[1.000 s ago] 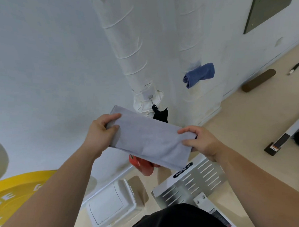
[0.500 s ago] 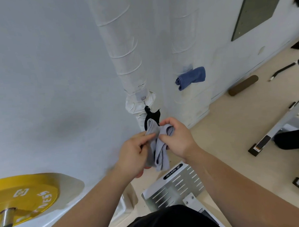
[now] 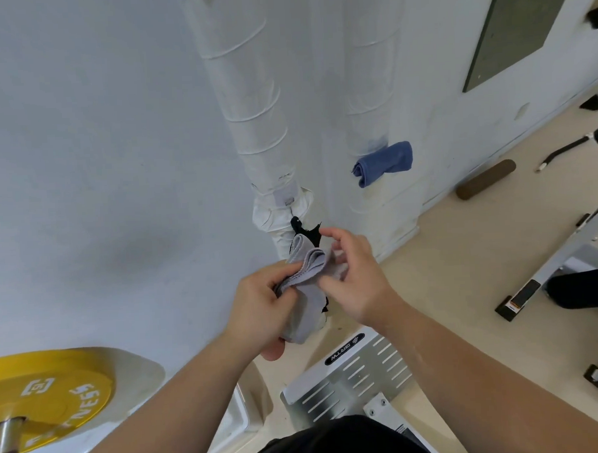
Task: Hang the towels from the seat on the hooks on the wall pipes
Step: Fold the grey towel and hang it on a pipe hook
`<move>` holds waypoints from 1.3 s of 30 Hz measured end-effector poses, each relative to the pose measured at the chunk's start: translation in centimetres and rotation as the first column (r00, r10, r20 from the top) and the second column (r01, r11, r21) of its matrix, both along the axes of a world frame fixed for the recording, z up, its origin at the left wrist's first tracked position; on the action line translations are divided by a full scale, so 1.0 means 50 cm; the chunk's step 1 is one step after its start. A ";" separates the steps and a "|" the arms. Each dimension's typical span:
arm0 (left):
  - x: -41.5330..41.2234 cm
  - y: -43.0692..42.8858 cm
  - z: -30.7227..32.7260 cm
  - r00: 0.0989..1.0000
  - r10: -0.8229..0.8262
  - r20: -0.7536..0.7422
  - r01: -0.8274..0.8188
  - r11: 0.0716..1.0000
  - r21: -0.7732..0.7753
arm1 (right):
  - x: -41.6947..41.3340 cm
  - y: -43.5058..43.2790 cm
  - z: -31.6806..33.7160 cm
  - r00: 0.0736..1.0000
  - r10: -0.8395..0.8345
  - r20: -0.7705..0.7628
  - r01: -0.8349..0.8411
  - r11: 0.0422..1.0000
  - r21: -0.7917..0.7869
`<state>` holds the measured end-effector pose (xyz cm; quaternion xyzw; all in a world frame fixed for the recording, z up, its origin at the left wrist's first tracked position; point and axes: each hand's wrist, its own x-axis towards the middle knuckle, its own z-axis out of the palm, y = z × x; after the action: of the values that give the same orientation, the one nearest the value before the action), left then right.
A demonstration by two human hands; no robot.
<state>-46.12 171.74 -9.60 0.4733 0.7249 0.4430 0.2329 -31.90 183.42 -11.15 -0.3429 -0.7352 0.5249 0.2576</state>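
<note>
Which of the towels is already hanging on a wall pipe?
The blue folded towel, hanging on the right white wrapped pipe. The grey towel is bunched in the left hand, not hung.

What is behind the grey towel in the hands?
A black cloth hangs on the left pipe behind the grey towel. Its hook and middle are covered.

Black cloth (image 3: 310,233) mostly hidden behind grey towel (image 3: 303,287); hook unseen (covered).

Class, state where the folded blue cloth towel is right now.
In the head view, the folded blue cloth towel hangs on the right white wrapped wall pipe, above and right of both hands.
</note>
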 end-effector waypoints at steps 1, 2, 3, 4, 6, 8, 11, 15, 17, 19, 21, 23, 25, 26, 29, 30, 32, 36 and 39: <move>-0.011 0.002 0.009 0.997 0.009 0.079 -0.007 1.000 -0.028 | 0.010 0.007 0.001 0.999 0.036 0.015 -0.037 0.991 0.128; -0.022 0.004 0.020 0.984 -0.005 0.176 0.015 0.998 -0.057 | 0.020 0.014 0.004 0.995 0.101 0.007 -0.100 0.979 0.179; -0.031 0.007 0.033 0.959 -0.043 0.281 0.063 0.996 -0.063 | 0.029 0.019 0.012 0.984 0.180 -0.016 -0.175 0.972 0.157; -0.040 0.010 0.047 0.918 -0.091 0.386 0.120 0.991 -0.051 | 0.037 0.024 0.025 0.965 0.256 -0.055 -0.251 0.964 0.087; -0.058 0.016 0.076 0.811 -0.170 0.560 0.221 0.975 -0.025 | 0.048 0.030 0.051 0.919 0.367 -0.144 -0.376 0.925 -0.048; -0.073 0.023 0.099 0.734 -0.205 0.647 0.287 0.958 -0.022 | 0.053 0.030 0.069 0.906 0.399 -0.141 -0.405 0.914 -0.016; -0.096 0.034 0.106 0.743 -0.169 0.647 0.270 0.961 -0.059 | 0.052 0.025 0.075 0.916 0.360 -0.180 -0.361 0.932 0.025; -0.102 0.023 0.079 0.709 -0.068 0.702 0.172 0.982 -0.079 | 0.051 0.030 0.067 0.952 0.210 -0.223 -0.205 0.978 0.049; -0.077 0.008 0.056 0.664 -0.045 0.746 0.121 0.992 -0.048 | 0.051 0.037 0.059 0.970 0.126 -0.208 -0.122 0.992 0.032; -0.044 -0.002 0.035 0.669 -0.009 0.744 0.047 0.998 -0.030 | 0.052 0.043 0.047 0.988 0.047 -0.150 -0.045 0.999 0.016; -0.019 -0.001 0.017 0.689 0.030 0.724 -0.027 1.000 -0.015 | 0.053 0.045 0.039 0.995 0.006 -0.103 -0.010 0.999 -0.034; -0.004 0.004 0.011 0.729 0.060 0.682 -0.087 0.996 0.005 | 0.058 0.049 0.031 0.993 -0.004 -0.114 -0.008 0.994 -0.109; 0.010 0.011 0.014 0.802 0.096 0.589 -0.150 0.988 0.045 | 0.068 0.056 0.020 0.989 0.049 -0.142 -0.076 0.978 -0.192; 0.017 0.014 0.018 0.827 0.122 0.549 -0.186 0.980 0.063 | 0.074 0.059 0.017 0.985 0.105 -0.135 -0.132 0.970 -0.206; 0.030 0.014 0.034 0.867 0.201 0.457 -0.256 0.965 0.063 | 0.084 0.070 0.011 0.970 0.239 -0.047 -0.243 0.960 -0.142; 0.030 0.011 0.038 0.878 0.213 0.428 -0.259 0.965 0.050 | 0.083 0.072 0.013 0.969 0.246 -0.039 -0.249 0.961 -0.123; 0.023 0.002 0.045 0.885 0.204 0.418 -0.230 0.973 0.011 | 0.074 0.076 0.021 0.967 0.245 -0.071 -0.251 0.961 -0.116; -0.011 -0.021 0.061 0.951 0.120 0.284 -0.099 0.991 -0.086 | 0.041 0.075 0.051 0.956 0.280 -0.089 -0.287 0.954 -0.080; -0.052 -0.030 0.081 0.974 0.124 0.192 -0.113 0.991 -0.064 | 0.005 0.069 0.082 0.945 0.320 -0.062 -0.322 0.946 -0.035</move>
<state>-48.73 170.25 -5.55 0.3772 0.7370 0.4810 0.2885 -31.65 186.89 -7.05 -0.2094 -0.7619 0.5854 0.1814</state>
